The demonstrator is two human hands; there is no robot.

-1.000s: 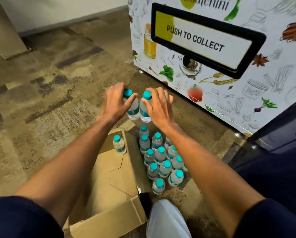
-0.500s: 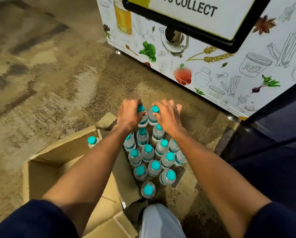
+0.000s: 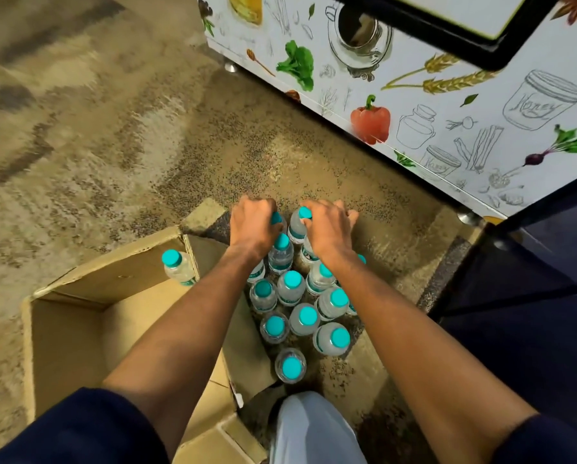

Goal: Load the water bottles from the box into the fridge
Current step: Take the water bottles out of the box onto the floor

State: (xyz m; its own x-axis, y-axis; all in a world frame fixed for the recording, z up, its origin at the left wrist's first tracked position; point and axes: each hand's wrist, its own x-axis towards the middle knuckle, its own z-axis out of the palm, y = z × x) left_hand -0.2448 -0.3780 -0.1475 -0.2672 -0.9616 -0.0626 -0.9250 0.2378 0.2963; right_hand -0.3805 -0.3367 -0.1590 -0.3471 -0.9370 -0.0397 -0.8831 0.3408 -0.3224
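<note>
Teal-capped bottles I held raised a second ago are down at the cluster's (image 3: 290, 306) far end, mid-frame, my left hand (image 3: 252, 226) and right hand (image 3: 329, 227) curled round one each, staging beside the box (image 3: 79, 316).

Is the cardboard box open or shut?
Open: the cardboard box has its flaps spread, bare interior visible; one water bottle stands by its far wall.

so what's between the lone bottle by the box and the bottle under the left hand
In the head view, the cardboard box's upright flap stands between the lone bottle and the bottle gripped by the left hand.
</note>
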